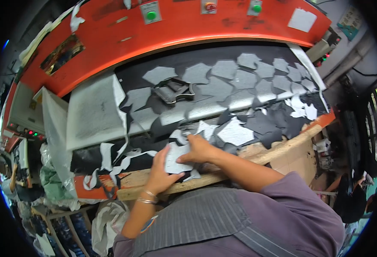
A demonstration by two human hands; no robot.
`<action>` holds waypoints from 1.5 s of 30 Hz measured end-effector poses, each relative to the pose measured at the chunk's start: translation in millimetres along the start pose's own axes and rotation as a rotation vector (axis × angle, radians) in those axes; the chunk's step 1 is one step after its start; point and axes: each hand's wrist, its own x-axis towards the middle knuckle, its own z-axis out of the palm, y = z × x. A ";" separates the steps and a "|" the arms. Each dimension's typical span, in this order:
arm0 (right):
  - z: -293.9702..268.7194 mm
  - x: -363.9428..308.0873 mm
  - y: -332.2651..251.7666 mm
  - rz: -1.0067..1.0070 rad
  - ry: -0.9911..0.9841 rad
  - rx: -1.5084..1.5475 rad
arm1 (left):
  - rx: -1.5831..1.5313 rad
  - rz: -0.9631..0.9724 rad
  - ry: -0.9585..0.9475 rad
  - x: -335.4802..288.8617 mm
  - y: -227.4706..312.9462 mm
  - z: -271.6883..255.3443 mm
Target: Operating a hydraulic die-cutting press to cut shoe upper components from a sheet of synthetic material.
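My left hand (157, 174) and my right hand (201, 150) close in from both sides on a small white cut piece (174, 159), possibly a stack, near the machine's front edge. The left fingers press along its left side and lower edge. My right thumb lies on its face. Beyond my hands, a dark metal cutting die (174, 91) rests on a light grey sheet (223, 88), where shield-like outlines are cut. White cut pieces (236, 132) and dark grey cut pieces (268, 124) lie in a loose pile to the right.
An orange press beam (175, 26) with green buttons (151, 15) and a red button (210, 6) spans the back. A wooden rail (257, 162) edges the front. White scrap strips (107, 155) lie at left. Another person (353, 195) is at far right.
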 end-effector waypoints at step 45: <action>-378.0 -226.6 422.3 0.272 0.839 0.407 | -0.113 -0.305 0.097 145.0 79.3 197.2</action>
